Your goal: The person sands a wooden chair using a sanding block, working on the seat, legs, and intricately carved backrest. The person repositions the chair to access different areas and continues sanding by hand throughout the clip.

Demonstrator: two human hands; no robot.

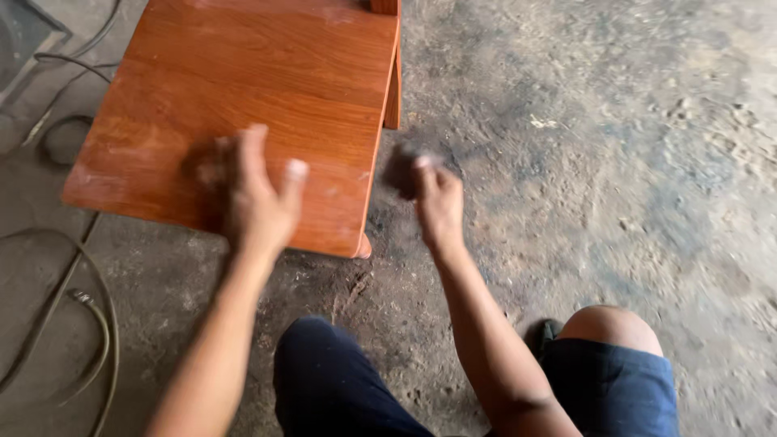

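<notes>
A reddish-brown polished wooden panel (pixel 267 89) with a rounded near corner lies low over the concrete floor. My left hand (pixel 255 194) hovers above its near edge with fingers spread, holding nothing; it is blurred by motion. My right hand (pixel 437 202) hangs just right of the panel's edge over the floor. Its fingers look curled, and blur hides whether they hold anything. My knees in dark blue shorts (pixel 348 388) show at the bottom.
A wooden leg or rail (pixel 393 81) runs down the panel's right side. Grey hoses and cables (pixel 89 324) loop over the floor at left. Dusty, stained concrete (pixel 615 162) spreads to the right.
</notes>
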